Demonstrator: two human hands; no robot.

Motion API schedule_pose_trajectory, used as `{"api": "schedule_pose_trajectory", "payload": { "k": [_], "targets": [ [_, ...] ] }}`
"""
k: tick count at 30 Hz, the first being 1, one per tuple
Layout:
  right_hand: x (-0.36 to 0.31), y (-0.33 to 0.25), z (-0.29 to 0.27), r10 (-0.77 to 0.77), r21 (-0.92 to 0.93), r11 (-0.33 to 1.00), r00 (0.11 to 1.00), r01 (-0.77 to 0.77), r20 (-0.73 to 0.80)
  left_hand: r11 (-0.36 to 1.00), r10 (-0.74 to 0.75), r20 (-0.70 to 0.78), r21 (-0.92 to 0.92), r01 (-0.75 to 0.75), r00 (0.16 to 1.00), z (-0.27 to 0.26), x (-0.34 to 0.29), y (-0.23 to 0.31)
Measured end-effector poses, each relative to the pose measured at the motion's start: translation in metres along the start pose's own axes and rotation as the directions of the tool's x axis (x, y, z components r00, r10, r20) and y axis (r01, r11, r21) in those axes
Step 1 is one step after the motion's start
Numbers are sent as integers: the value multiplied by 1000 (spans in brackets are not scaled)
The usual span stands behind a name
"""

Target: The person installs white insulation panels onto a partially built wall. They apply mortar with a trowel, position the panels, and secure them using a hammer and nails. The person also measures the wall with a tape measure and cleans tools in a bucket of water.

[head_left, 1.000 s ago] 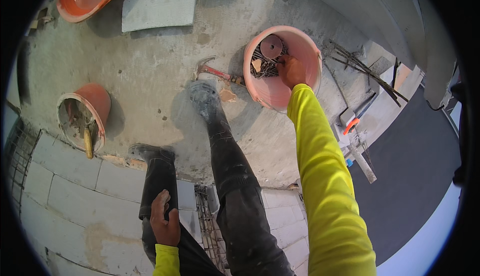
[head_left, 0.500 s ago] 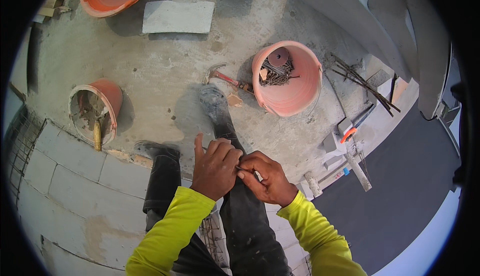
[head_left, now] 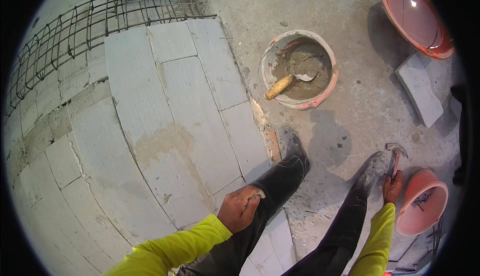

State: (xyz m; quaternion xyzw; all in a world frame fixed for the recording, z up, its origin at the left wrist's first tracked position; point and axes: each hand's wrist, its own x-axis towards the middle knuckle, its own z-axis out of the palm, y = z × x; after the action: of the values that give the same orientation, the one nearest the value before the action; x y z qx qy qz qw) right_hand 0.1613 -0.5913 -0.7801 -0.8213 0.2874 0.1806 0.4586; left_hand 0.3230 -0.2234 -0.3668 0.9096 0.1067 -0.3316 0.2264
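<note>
My left hand (head_left: 241,208) is closed just above my left boot (head_left: 291,168), over the edge of a wall of pale blocks (head_left: 200,121). Its fingers curl inward, and whatever they may hold is hidden. Far to the right, my right hand (head_left: 393,187) grips the handle of a claw hammer (head_left: 397,149), beside the toe of my right boot. The hammer's metal head points away from me, close to the concrete floor. Next to that hand, a pink bucket (head_left: 417,222) holds several nails (head_left: 422,201).
A bucket (head_left: 334,73) of wet mortar stands ahead, with a wooden-handled trowel (head_left: 280,87) in it. An orange basin (head_left: 442,52) of liquid is at the far right, near a pale slab (head_left: 420,91). A steel rebar cage (head_left: 82,28) lies along the wall at the far left.
The view has swung left. My hands, together on a thin dark piece before, are now apart. My right hand has taken hold of the hammer that lay by the pink bucket.
</note>
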Motion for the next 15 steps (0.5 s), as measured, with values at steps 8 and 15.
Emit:
{"api": "schedule_pose_trajectory", "payload": {
  "k": [8,15],
  "targets": [
    [-83,-220,-55,-4,281,957,966,-71,259,941,282,-726,336,-35,627,-258,-93,-10],
    [-202,-530,-49,-81,413,902,888,-128,452,948,2,-975,73,310,224,-512,-115,-162]
  ]
}}
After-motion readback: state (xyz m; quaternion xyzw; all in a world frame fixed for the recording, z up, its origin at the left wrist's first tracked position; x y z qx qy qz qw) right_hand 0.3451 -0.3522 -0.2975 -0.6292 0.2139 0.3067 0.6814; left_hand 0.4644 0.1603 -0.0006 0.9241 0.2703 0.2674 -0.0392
